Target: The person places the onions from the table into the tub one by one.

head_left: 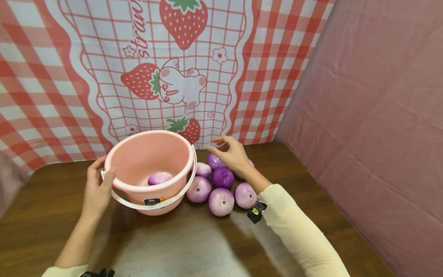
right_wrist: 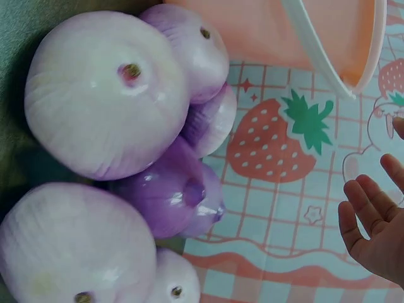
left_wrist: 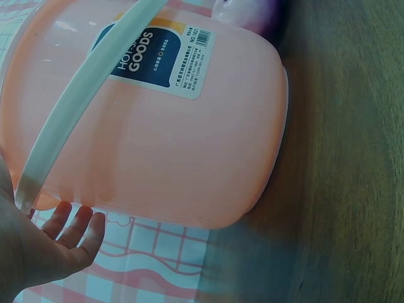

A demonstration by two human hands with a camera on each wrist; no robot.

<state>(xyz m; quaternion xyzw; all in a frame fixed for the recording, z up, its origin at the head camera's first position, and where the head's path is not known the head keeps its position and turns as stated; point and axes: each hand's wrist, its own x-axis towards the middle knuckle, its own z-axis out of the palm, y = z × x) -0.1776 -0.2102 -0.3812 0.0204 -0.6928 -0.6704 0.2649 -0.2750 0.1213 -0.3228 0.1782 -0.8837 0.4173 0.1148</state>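
A pink bucket (head_left: 149, 148) stands at the left of the table, its white handle (head_left: 189, 184) hanging down along the near side. One purple onion (head_left: 160, 178) lies inside it. My left hand (head_left: 95, 194) grips the bucket's left rim, thumb on the near side; the left wrist view shows its fingers (left_wrist: 81, 228) against the outer wall. Right of the bucket sits a cluster of several purple onions (head_left: 221, 202). Above the rear onions hovers my right hand (head_left: 232, 156), holding nothing, its fingers (right_wrist: 372, 196) loosely bent and spread apart.
The wooden table (head_left: 180, 246) extends toward the front. A strawberry-print checked cloth (head_left: 221, 88) hangs behind, close to the bucket and onions. A plain pink cloth (head_left: 367, 115) borders the right side. Dark wrist devices (head_left: 257, 212) sit at both sleeves.
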